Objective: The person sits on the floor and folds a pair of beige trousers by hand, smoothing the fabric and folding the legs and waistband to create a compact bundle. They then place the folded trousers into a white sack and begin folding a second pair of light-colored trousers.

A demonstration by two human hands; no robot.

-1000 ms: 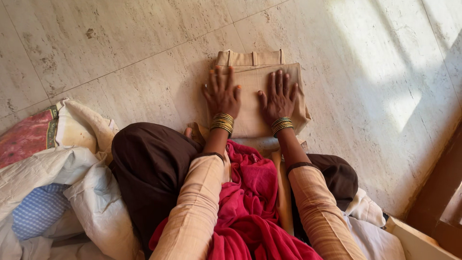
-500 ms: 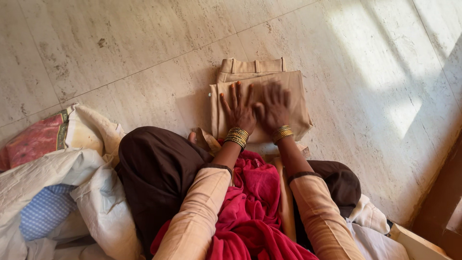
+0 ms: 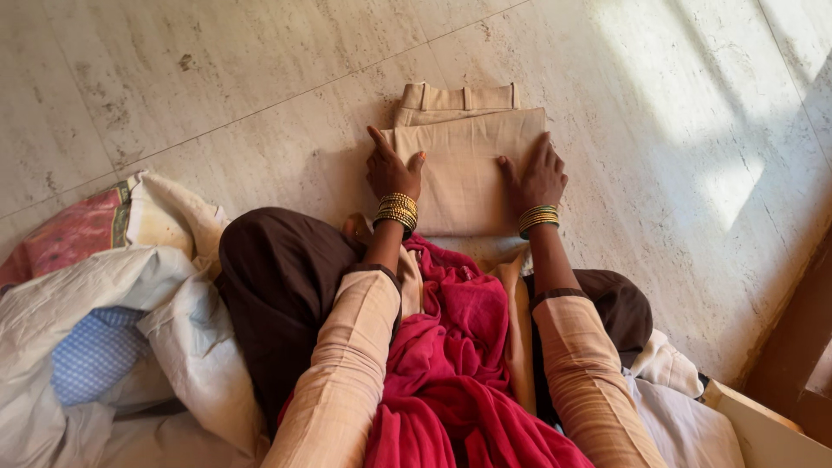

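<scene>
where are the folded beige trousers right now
In the head view, the folded beige cloth trousers lie on the pale stone floor, upper centre, between the left hand and right hand.

Folded trousers (image 3: 464, 178) between hands, on floor (image 3: 217, 95)

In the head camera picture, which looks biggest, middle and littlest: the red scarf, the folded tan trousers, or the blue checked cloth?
1. Red scarf: looks biggest, though it lies nearest the camera, which inflates it.
2. Folded tan trousers, under the left hand and right hand.
3. Blue checked cloth: smallest showing, partly buried under white cloth.
</scene>
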